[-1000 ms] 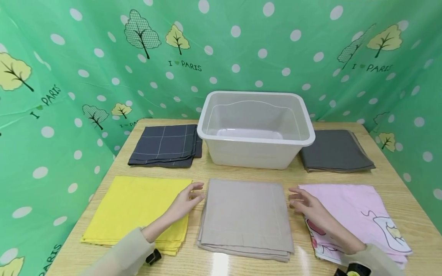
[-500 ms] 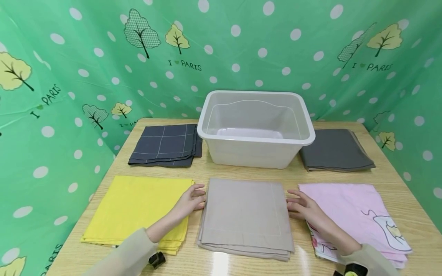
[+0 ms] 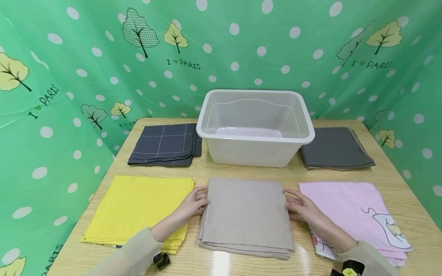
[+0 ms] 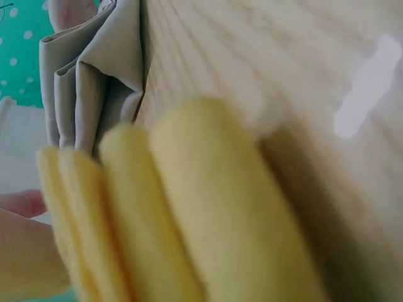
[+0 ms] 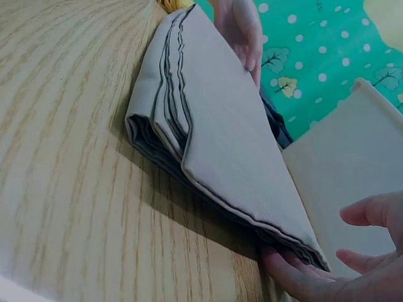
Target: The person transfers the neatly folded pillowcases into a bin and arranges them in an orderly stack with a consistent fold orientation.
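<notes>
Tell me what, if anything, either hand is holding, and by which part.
No hold shows: the left hand is at the left edge of the folded beige cloth, the right hand touches its right edge, but neither visibly grips it.
</notes>
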Motion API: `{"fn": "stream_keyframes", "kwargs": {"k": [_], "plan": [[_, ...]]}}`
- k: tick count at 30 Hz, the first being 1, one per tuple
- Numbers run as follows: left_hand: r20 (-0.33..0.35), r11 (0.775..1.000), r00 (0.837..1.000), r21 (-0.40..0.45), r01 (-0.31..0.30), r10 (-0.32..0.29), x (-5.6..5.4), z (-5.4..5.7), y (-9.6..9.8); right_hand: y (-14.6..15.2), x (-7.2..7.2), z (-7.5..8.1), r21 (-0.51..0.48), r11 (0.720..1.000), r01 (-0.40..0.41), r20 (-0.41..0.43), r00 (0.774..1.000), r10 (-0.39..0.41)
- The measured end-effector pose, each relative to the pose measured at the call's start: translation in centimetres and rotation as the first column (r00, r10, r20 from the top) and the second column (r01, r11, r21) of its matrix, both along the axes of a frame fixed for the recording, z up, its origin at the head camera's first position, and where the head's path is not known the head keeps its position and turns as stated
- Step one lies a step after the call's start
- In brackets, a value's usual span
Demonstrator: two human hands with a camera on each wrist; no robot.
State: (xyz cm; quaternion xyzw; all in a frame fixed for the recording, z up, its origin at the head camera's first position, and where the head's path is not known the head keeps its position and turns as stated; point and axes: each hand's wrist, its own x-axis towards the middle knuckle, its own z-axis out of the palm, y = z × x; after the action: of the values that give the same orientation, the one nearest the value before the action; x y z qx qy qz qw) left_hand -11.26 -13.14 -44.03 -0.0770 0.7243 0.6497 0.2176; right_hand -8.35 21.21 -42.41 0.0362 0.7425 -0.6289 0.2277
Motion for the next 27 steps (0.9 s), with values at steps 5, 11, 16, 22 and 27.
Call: {"fn": "stream_keyframes", "kwargs": {"k": [5, 11, 16, 22, 27], "plan": [[0.019, 1.000, 1.000, 0.007, -0.005, 0.005, -0.01, -0.07, 0.34, -0.29, -0.11, -0.08, 0.008, 1.000, -0.022, 0.042, 0.999, 0.022], [0.032, 1.000, 0.999, 0.004, 0.023, -0.023, 0.02, -0.25, 0.45, -0.62, -0.38, -0.53, -0.063, 0.997, -0.053, 0.085, 0.995, 0.058], [0.027, 0.999, 0.999, 0.021, 0.040, -0.041, 0.12, -0.34, 0.46, -0.78, -0.55, -0.96, -0.102, 0.991, -0.082, 0.085, 0.992, 0.091], [0.018, 0.999, 1.000, 0.043, 0.010, -0.010, 0.16, -0.20, 0.57, -0.81, -0.50, -0.85, -0.099, 0.991, -0.094, 0.064, 0.993, 0.100], [0.018, 0.999, 1.000, 0.048, -0.010, 0.009, 0.07, 0.02, 0.63, -0.78, -0.53, -0.66, -0.106, 0.991, -0.075, 0.053, 0.995, 0.081]]}}
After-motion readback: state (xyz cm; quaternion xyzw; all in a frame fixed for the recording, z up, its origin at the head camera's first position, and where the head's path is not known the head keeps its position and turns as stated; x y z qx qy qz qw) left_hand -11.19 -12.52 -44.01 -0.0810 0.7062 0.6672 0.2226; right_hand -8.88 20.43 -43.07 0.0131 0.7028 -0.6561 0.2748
